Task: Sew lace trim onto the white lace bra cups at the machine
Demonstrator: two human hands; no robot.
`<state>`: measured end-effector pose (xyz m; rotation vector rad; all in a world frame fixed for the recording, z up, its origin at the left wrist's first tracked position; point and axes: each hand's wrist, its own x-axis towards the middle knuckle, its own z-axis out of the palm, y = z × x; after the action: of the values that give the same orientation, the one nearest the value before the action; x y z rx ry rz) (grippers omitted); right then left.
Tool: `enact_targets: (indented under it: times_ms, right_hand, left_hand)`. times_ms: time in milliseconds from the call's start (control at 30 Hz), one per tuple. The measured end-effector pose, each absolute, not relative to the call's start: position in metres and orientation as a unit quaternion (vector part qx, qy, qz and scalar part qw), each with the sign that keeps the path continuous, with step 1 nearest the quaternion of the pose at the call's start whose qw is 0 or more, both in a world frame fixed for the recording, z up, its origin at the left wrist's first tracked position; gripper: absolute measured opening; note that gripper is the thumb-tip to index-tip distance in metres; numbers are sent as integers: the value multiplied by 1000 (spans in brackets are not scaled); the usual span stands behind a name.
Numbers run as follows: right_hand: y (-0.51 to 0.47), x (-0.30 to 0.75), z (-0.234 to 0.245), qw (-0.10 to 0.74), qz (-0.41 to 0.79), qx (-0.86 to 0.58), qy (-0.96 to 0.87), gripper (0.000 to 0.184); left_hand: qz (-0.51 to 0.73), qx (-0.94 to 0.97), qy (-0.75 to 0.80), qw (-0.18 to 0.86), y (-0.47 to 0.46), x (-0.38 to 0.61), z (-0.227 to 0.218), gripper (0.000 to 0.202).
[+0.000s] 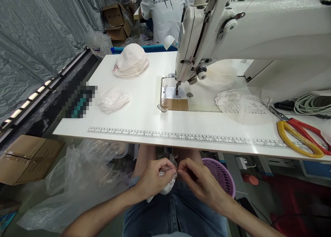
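Low over my lap, below the table's front edge, my left hand (155,178) is closed on a small white lace fabric piece (169,188). Its thumb and forefinger pinch the upper edge of the lace. My right hand (199,182) is closed in a pinch right beside that edge, its fingertips close to the left ones. What lies between the right fingertips is too small to make out. Part of the lace is covered by the left fingers.
A sewing machine (191,47) stands on the white table (144,116). A cup-shaped fabric piece (131,58) and a lace piece (113,100) lie left; more lace (240,104) and scissors (300,137) lie right. Below are a purple basket (219,175) and plastic bags (85,188). A person (168,16) sits beyond.
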<state>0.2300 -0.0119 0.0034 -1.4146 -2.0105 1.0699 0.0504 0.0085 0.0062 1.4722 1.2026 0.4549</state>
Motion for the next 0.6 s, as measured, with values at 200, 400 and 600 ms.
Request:
enact_targets:
  times_ms: [200,400,600]
  right_hand:
    - [-12,229,2,243,409,-502,-722,13]
    - [-11,227,-1,266,403,-475,-736,11]
    - [-14,227,-6,258,391,-476,-744,7]
  left_hand:
    - [204,615,505,570,7,49,6,16]
    - [203,614,509,568,7,48,5,17]
    - [198,615,513,565,7,49,4,17]
